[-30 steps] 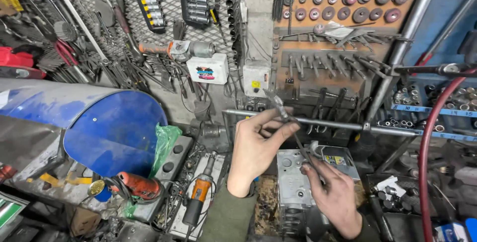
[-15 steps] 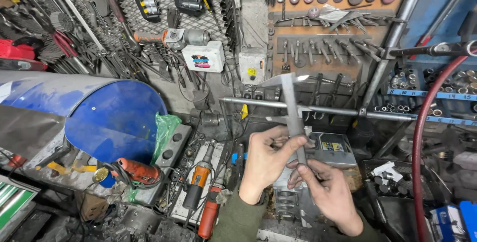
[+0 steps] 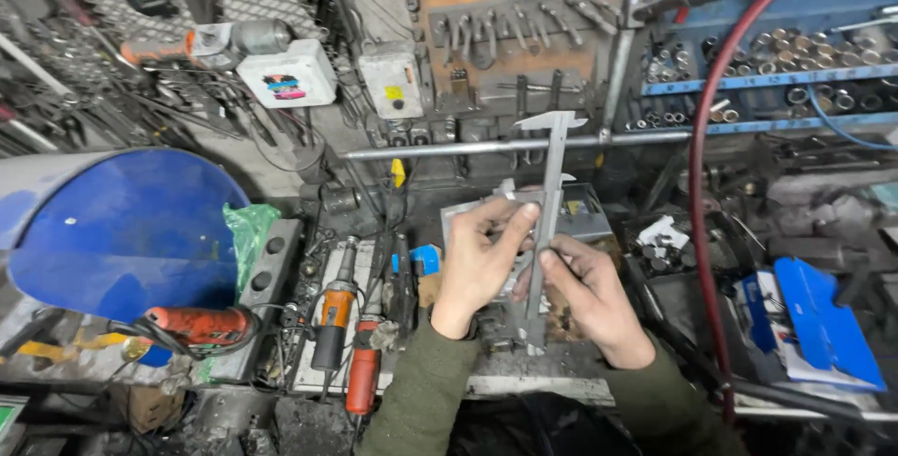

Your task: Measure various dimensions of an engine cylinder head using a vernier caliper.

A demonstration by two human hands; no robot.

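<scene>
Fingers of the left hand are curled around the upper body of a metal vernier caliper, thumb pressed against its slide; fingers of the right hand are pinched on the beam lower down, index finger laid along it. The caliper stands nearly upright between the two hands, its jaw end topmost and reaching just above a horizontal steel bar. This two-handed grip appears chosen to steady the beam with one hand while the other works the slide.

The instrument is held above the middle of a crowded workbench, over a grey metal box. Toward the bench's left edge lie two orange-bodied power tools side by side, and a red one sits beneath a blue drum. A red hose hangs at the right, near blue plastic parts. Wrenches and sockets hang on the back wall.
</scene>
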